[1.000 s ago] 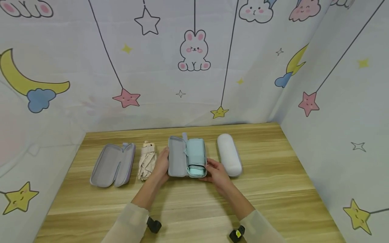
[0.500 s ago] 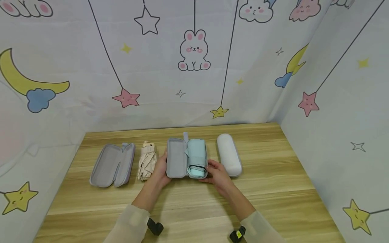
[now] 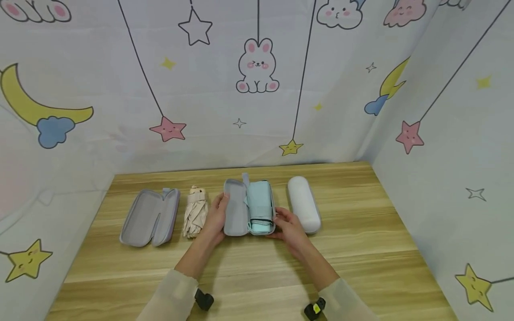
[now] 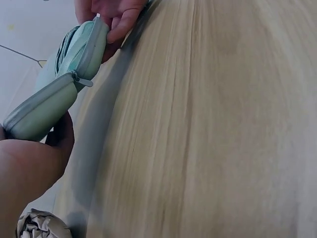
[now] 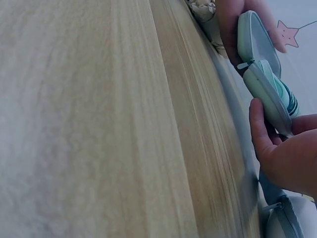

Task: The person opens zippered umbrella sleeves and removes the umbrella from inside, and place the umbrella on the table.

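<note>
Both hands hold a small zip case (image 3: 236, 209), unzipped and spread wide, mint green outside and grey inside. A folded mint umbrella (image 3: 260, 200) with a dark band near its lower end lies in the right half. My left hand (image 3: 216, 218) grips the lid half from the left, fingertips over its outer edge. At the lower right side, my right hand (image 3: 290, 229) holds the filled half, thumb below and fingers at the rim. In the left wrist view the case (image 4: 44, 106) is raised off the table, a zip pull hanging at its hinge.
A folded beige umbrella (image 3: 195, 214) lies just left of my left hand. Farther left rests another opened grey-lined case (image 3: 138, 220). A closed white case (image 3: 304, 205) lies right of my right hand. Patterned cloth (image 3: 257, 125) hangs behind the wooden table (image 3: 257, 285).
The case shifted slightly left, then back right. My left fingers now reach over the lid's outer edge, and the lid looks tilted a little more upward. My right hand keeps its hold.
</note>
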`<state>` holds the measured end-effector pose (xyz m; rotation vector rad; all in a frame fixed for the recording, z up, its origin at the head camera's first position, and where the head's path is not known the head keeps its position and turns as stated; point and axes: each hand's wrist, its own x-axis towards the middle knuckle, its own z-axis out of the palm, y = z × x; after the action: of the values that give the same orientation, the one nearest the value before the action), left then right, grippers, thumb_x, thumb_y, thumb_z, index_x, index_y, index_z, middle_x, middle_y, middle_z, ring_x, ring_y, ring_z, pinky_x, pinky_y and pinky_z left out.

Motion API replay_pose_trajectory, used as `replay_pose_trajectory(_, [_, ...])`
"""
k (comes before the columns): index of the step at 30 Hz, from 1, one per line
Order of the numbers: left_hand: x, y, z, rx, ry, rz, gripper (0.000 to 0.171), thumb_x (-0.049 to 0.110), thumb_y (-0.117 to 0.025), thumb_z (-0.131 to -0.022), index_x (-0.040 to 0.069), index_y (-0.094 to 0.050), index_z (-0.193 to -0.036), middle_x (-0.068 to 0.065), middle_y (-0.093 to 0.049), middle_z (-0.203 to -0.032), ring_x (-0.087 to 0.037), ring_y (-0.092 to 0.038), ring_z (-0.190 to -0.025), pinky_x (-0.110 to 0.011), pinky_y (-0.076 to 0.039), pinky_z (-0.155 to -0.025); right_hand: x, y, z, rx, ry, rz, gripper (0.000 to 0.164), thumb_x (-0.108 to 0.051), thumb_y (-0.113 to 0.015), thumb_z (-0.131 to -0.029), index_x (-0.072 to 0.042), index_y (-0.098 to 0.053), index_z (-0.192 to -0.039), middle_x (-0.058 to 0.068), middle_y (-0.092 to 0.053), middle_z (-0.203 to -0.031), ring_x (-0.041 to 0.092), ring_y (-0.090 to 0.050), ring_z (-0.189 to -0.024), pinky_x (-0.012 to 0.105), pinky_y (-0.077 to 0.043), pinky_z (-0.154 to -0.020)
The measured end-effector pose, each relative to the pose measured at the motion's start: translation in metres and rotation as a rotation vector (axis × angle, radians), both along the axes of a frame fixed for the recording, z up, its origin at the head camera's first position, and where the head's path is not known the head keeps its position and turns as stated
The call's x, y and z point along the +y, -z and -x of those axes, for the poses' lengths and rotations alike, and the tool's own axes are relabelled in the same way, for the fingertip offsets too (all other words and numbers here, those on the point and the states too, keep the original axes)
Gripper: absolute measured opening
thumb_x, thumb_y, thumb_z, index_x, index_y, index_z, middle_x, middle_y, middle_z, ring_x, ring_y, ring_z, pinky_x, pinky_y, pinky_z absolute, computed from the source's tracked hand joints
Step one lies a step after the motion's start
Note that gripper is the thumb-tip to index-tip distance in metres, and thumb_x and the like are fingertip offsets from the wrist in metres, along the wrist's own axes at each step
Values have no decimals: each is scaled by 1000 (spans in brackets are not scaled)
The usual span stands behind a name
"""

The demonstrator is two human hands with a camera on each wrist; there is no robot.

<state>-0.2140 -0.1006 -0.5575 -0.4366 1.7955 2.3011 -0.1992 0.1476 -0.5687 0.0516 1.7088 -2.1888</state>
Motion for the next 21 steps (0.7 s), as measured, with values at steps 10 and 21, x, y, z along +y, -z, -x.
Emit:
replay_pose_trajectory(10, [-3,-27,-1,28,140,392,62,39,-54,-111,13,-33,-163,-22,-51,-148,-39,-56,-130,-56,-51,-101,0,1,-2,14,10,-55,38,-2,-50,-110,8,-50,-147,27,-61,-131,25,-68,-103,48,-63,-82])
replay_pose_trajectory(21, [-6,-43,-6,38,202,510,57,28,-60,-109,11,-39,-159,-22,-55,-144,-38,-60,-128,-53,-54,-99,-4,2,-1,40,16,-99,36,0,-48,-110,8,-52,-145,28,-62,-127,27,-68,-99,47,-63,-78])
